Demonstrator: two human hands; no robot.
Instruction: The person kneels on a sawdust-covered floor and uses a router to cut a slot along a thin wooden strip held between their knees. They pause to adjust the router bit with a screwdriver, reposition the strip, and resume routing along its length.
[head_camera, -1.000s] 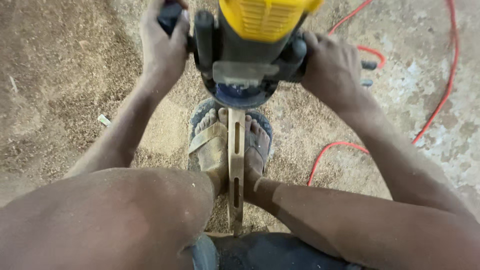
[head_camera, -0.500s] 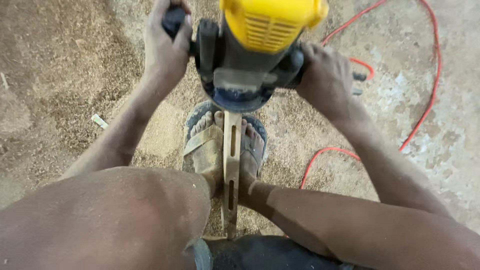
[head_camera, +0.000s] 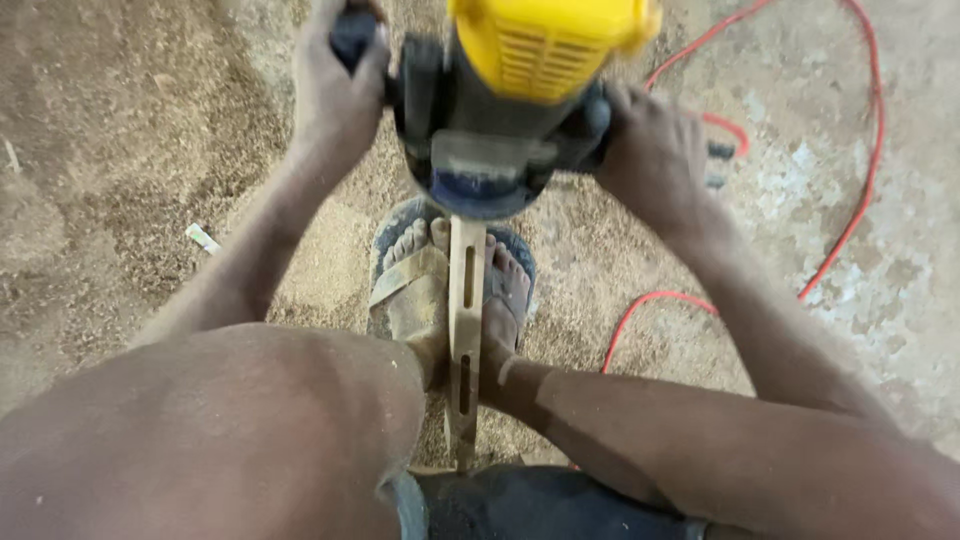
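A yellow and black power router stands on the top end of a narrow wooden strip that has slots cut along it. My left hand grips the router's left handle and my right hand grips its right handle. The strip runs down between my two sandalled feet, which clamp it from both sides, toward my lap. My knees and forearms fill the lower part of the view.
Sawdust covers the concrete floor around the feet. A red power cord loops across the floor on the right. A small pale scrap lies on the left.
The router and both hands have shifted a little to the right and nearer in the view. The strip stays clamped between my feet.
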